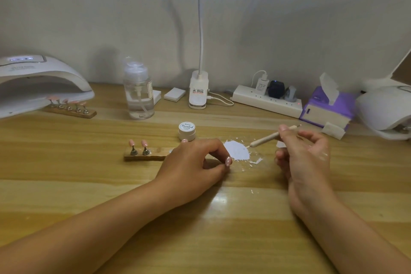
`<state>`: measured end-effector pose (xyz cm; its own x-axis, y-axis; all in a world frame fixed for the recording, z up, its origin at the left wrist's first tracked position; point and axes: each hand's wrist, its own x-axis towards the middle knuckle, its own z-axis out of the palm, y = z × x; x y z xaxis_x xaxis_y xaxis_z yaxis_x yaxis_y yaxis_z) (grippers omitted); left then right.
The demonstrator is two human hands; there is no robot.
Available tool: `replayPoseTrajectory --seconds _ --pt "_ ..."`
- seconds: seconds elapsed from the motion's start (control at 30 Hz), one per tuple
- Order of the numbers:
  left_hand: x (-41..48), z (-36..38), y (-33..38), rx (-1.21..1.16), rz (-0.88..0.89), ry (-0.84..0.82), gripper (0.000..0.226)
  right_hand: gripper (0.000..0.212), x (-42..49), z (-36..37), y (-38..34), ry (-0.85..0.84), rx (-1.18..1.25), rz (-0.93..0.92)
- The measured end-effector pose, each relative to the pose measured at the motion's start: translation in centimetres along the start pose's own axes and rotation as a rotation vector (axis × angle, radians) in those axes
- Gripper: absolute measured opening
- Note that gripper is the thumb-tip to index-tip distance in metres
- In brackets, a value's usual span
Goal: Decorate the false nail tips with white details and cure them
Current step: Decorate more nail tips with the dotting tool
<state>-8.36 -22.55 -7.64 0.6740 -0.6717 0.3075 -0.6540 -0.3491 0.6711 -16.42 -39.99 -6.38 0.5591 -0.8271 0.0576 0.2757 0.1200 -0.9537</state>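
At the far left a white nail lamp [37, 82] sits on the wooden table [200, 229], a small display lit on its top. A wooden stand [70, 111] with five pink nail tips [66, 102] lies at the lamp's mouth, its left end under the edge of the hood. To the right stand a clear pump bottle [138, 93], a small white block [175, 94] and the clip base of a gooseneck light [198, 91] against the wall. Nearer the person, a small white jar [187, 131] marked "Painted" stands closed. Just in front of it lies a second stand [144, 156], where two pink tips [138, 143] show upright on their pegs. The left hand [193, 162] lies over this stand's right end, fingers curled and thumb against forefinger; I cannot tell whether it grips anything. Beside its fingertips a white patch [236, 150] is spread on the table, with flakes around it. The right hand [304, 153] pinches a pale brush [266, 139] between thumb and fingers, its tip pointing left and down, just at the patch's right edge. Behind are a white power strip [266, 101] with plugs in it, a purple tissue pack [327, 107], and at the far right a second white device [384, 109], partly cut off
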Motion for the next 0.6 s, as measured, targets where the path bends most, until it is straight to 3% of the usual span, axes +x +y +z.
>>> replayPoseTrajectory --seconds 0.1,0.23,0.43,0.6 --pt "0.04 -0.04 -0.02 0.010 0.008 0.000 0.017 0.036 0.27 0.02 -0.10 0.010 0.017 0.039" --pt "0.01 -0.02 0.00 0.013 0.008 0.001 0.017 0.016 0.11 -0.11 -0.17 -0.053 -0.052 0.027" --pt "0.03 -0.08 -0.05 0.028 0.010 0.003 0.013 0.026 -0.22 0.10 -0.36 -0.079 -0.079 0.035" --pt "0.02 -0.10 0.03 0.040 0.030 0.009 0.014 0.025 -0.66 0.45 0.22 -0.216 -0.213 -0.036"
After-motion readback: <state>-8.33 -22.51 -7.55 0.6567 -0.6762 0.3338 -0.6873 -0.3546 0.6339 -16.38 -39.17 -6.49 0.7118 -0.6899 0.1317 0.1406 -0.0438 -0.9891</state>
